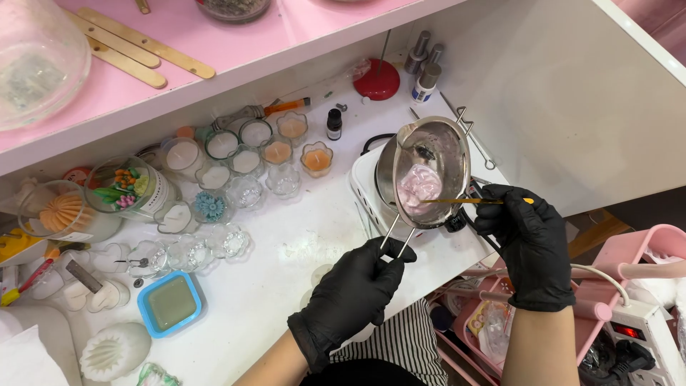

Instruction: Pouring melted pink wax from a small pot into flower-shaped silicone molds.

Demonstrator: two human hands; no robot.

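Note:
Both my hands wear black gloves. My left hand (354, 286) grips the wire handle of a small metal melting pot (437, 154), which sits on a white hot plate (364, 187). Inside the pot lies a pale pink lump of wax (419, 186). My right hand (525, 232) pinches a thin stick (457, 201) with an orange end, and its tip rests in the pink wax.
Several small glass cups (246, 161) with white or orange wax crowd the white table (286, 250) to the left, beside a blue square mould (170, 304). A red round base (376, 78) and small bottles (425, 82) stand at the back. A pink cart (629, 264) is at right.

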